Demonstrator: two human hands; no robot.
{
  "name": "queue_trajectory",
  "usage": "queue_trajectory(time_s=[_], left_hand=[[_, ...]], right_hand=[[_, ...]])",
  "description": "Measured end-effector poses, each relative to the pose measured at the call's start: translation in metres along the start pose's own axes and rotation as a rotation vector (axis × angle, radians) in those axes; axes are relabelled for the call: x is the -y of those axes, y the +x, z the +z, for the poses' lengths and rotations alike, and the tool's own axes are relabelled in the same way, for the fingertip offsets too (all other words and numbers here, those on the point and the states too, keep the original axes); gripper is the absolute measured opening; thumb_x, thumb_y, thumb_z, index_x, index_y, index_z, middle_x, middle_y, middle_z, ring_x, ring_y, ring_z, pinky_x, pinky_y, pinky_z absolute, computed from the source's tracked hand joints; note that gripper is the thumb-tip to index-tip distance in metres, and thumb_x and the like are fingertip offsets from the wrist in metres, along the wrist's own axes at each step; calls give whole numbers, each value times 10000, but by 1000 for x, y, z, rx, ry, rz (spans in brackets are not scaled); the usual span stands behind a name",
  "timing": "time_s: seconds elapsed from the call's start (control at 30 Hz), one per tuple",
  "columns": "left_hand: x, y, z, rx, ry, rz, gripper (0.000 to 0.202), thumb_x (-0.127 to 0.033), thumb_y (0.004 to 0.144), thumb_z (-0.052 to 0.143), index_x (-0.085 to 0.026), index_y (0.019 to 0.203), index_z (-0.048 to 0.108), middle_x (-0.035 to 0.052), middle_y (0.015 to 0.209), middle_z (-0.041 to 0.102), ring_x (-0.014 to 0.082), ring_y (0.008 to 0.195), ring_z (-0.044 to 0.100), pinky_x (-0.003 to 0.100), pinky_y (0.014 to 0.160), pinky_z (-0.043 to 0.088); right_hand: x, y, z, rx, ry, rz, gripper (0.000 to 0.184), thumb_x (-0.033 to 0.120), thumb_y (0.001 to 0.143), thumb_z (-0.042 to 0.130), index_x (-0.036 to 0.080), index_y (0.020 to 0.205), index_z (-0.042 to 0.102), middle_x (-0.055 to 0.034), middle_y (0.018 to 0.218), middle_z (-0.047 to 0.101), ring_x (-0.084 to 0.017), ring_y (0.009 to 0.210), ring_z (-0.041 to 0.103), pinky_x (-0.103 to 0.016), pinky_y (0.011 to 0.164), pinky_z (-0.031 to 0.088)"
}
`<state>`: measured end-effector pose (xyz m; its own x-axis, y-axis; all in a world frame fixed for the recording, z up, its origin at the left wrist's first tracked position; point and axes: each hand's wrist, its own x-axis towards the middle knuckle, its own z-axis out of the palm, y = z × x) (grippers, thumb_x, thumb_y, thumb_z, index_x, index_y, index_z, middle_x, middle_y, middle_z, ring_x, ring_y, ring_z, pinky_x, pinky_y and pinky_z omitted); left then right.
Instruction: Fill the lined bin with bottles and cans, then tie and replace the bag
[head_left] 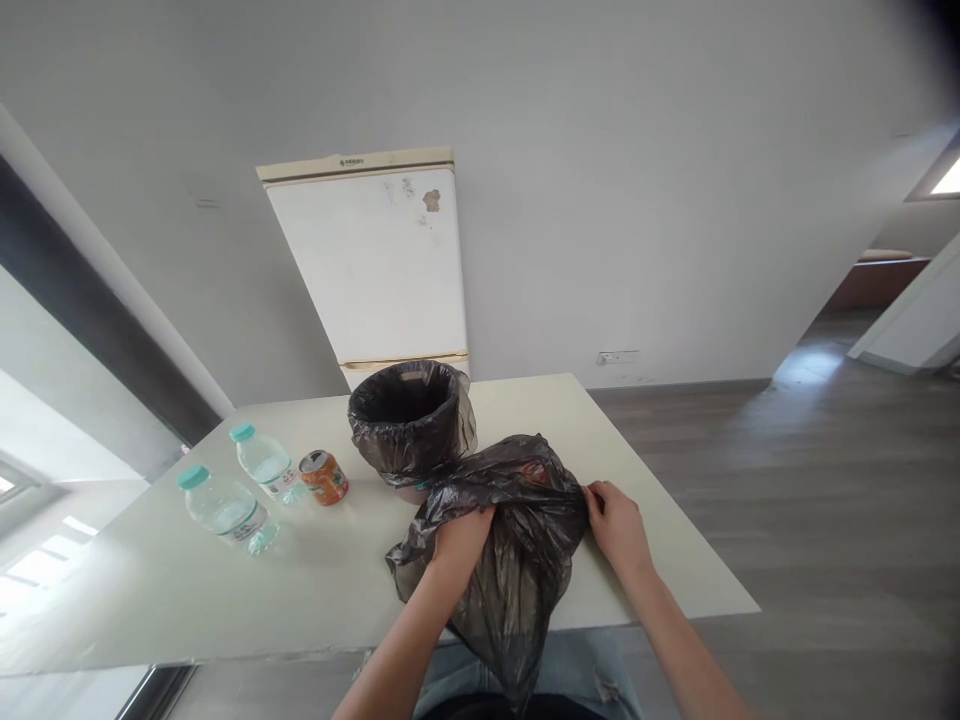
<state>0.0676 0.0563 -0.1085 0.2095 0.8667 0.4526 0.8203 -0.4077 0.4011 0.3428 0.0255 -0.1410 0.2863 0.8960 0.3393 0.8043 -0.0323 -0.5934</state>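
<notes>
A thin black garbage bag (517, 560) lies bunched at the table's front edge, its lower end hanging over toward my lap. Something reddish shows faintly through its top. My left hand (466, 538) reaches into the bag's folds, which cover the fingers. At the bag's right side, my right hand (616, 520) pinches the plastic between thumb and fingers. Just behind the bag stands a bin (409, 425) lined with another black bag, folded over its rim; the bin's lower part is mostly hidden.
Two clear plastic bottles with teal caps, a nearer bottle (229, 510) and a farther bottle (266, 465), stand on the left of the pale table (315, 590). Beside them is an orange can (324, 478). A white refrigerator (375, 265) stands behind the table against the wall.
</notes>
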Motion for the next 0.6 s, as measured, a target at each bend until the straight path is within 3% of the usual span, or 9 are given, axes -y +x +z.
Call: queue_trajectory(time_s=[0.27, 0.47, 0.6], left_hand=[[-32, 2, -15, 96, 57, 118, 367, -149, 942, 576, -232, 1255, 749, 142, 1205, 758, 337, 1162, 700, 468, 1100, 493], [-47, -1, -3, 122, -7, 153, 344, -403, 923, 656, -288, 1232, 755, 118, 1238, 757, 333, 1233, 671, 481, 1134, 493], [-45, -2, 5, 111, -3, 146, 364, -363, 897, 683, -284, 1247, 747, 115, 1272, 745, 329, 1252, 663, 467, 1152, 477]], right_hand=[[1, 0, -1, 4, -7, 12, 391, 450, 1021, 382, 234, 751, 566, -86, 782, 662, -237, 719, 605, -326, 669, 373], [-2, 0, 2, 5, 2, -2, 393, 462, 1018, 382, 241, 741, 551, -84, 774, 665, -237, 708, 606, -327, 675, 376], [-1, 0, 2, 6, -10, -11, 396, 443, 1024, 370, 239, 744, 562, -91, 782, 671, -239, 722, 616, -327, 671, 375]])
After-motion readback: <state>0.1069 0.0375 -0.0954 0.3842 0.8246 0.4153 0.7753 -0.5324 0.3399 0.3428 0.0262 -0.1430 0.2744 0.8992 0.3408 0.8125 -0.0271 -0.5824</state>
